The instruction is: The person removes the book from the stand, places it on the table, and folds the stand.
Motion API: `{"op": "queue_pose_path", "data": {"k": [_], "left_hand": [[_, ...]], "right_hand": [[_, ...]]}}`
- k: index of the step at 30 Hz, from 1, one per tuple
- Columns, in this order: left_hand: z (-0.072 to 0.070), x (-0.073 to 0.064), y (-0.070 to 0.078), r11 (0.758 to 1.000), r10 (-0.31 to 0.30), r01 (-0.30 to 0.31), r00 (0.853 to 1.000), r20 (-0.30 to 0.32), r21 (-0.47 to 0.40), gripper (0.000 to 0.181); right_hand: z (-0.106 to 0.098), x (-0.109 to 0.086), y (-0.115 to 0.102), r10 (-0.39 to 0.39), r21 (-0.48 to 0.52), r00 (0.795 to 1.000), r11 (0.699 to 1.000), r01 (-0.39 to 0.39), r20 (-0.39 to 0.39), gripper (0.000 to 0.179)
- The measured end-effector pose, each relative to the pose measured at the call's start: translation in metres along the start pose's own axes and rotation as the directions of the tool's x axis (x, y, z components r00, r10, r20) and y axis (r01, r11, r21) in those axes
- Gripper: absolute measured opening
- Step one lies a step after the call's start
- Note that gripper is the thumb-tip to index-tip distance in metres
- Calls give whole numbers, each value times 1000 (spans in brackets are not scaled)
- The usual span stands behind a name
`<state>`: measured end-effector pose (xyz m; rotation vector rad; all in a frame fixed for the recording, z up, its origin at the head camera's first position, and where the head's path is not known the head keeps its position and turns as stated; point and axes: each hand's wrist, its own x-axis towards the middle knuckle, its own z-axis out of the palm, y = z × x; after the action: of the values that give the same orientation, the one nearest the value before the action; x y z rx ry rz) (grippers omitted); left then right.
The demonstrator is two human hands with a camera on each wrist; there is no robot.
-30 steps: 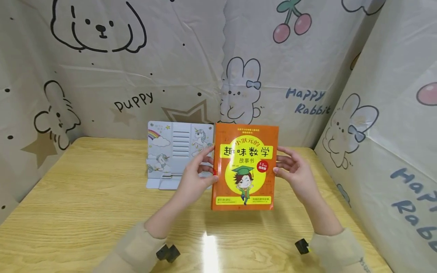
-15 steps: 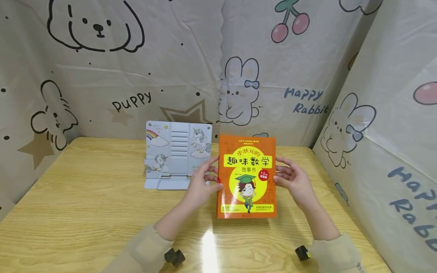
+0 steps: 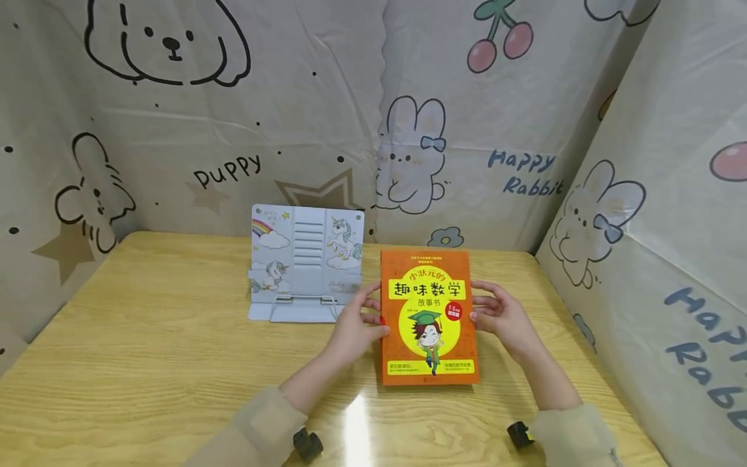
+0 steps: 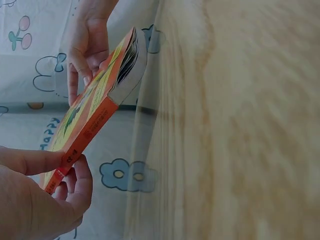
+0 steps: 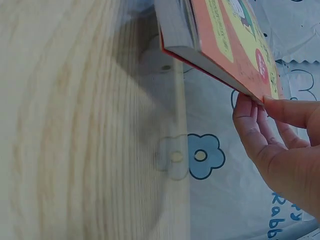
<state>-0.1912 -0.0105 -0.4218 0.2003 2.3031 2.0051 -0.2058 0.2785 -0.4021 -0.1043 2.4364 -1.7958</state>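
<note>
An orange paperback book (image 3: 428,318) with a yellow circle and a cartoon child in a green graduation cap faces up toward the head camera. My left hand (image 3: 354,331) grips its spine edge, thumb on the front and fingers behind, as the left wrist view also shows. At the opposite edge my right hand (image 3: 504,321) pinches the book between thumb and fingers. Both wrist views show the book tilted and held above the table, its page edges slightly parted at the lower end. Left of the book stands a pale unicorn-print book stand (image 3: 306,256), apart from it.
The wooden table (image 3: 175,363) runs back to a cloth backdrop (image 3: 315,97) printed with puppies and rabbits. Another cloth wall (image 3: 659,214) rises along the right side. A small black device (image 3: 307,445) sits at the left cuff, another (image 3: 519,435) by the right.
Both hands have lowered the book toward me and slightly right, so it no longer overlaps the stand's right edge. The grip stays the same and the stand has not moved.
</note>
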Motion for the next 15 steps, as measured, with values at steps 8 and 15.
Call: {"op": "queue_pose_path", "data": {"k": [8,15], "left_hand": [[6,4,-4,999,-45,45,999,1,3,86],[10,12,-7,997,-71,71,997,29,-8,86]], "right_hand": [[-3,6,6,53,-20,998,998,-52,44,61],[-7,12,13,106,-29,991,994,-104,81,64]]}}
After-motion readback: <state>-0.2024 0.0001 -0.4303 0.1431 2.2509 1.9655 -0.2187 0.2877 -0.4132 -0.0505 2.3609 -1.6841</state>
